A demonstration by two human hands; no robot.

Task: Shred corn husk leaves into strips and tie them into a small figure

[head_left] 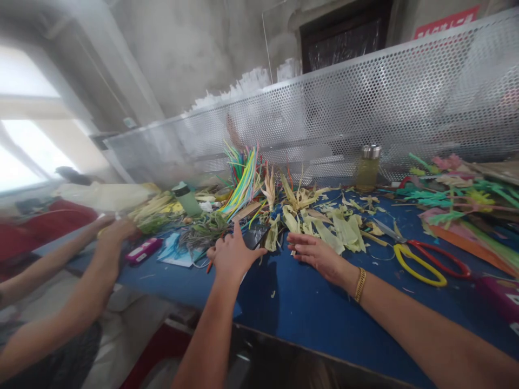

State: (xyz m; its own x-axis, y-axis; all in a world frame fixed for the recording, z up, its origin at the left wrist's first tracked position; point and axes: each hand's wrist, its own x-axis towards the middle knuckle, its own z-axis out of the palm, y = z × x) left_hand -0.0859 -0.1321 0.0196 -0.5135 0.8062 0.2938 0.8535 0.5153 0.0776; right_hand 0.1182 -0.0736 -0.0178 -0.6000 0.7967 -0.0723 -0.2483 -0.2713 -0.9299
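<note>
Table [292,308], flat and blue, runs from left to right and carries all the stuff. Along its far side stands a long silver metal screen full of little holes [365,102], perhaps to stop things falling off. On the left, another person's bare arms [89,292] reach over; they are blurry. A messy pile of dry, pale green and tan leaf strips [348,229] lies in the middle, just past the two hands, likely so it is easy to reach. Far and left of it leans a bunch of long, thin, bright sticks [245,181], maybe bunched to stay tidy. On the right lie big scissors with one red and one yellow handle [400,239], their handles pointing near, perhaps for quick grabbing. The left hand [233,254] has a wide grip, fingers spread, and looks empty. The right hand [320,258] is wide too, fingers flat, with nothing seen in it. A gold band [360,284] circles its wrist.
</note>
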